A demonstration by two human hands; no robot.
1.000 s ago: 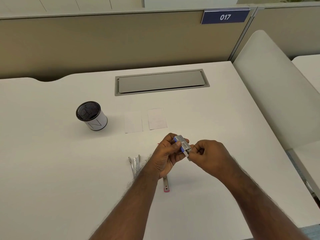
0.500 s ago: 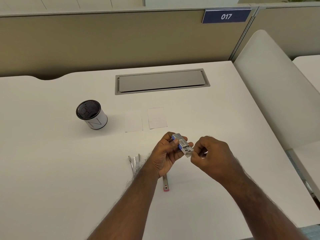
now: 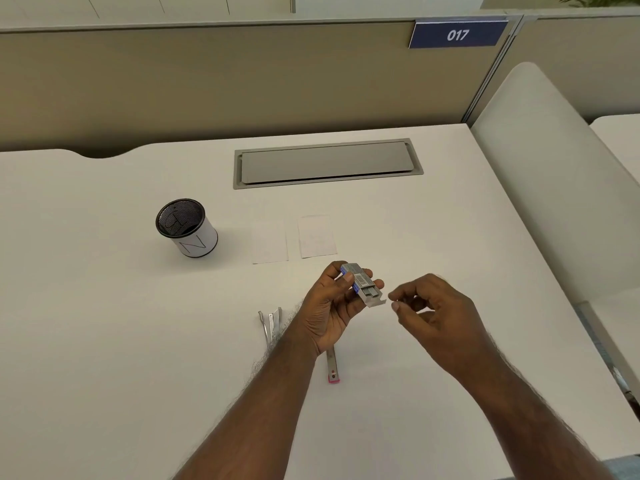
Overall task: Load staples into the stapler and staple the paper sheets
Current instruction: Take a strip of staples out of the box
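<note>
Above the desk's [image 3: 104, 341] near edge, the left hand [image 3: 329, 313] is gripping the opened staple box [image 3: 362, 284]; the right hand [image 3: 436, 306], fingers loosely curled, is holding nothing discernible; stapler [image 3: 272, 322] unloaded, paper sheets [image 3: 294, 239] unstapled.

A white tabletop [image 3: 104, 341] was seen, with a grey hatch [image 3: 325, 162] set into it. The staple box [image 3: 360, 282] was grey with blue edging and a black barcode. Beyond the box, two white paper sheets [image 3: 294, 239] and a black mesh cup [image 3: 185, 226] wrapped in white were shown. The stapler [image 3: 333, 367] was silver, tipped pink. A navy sign [image 3: 457, 34] bore white numerals.
</note>
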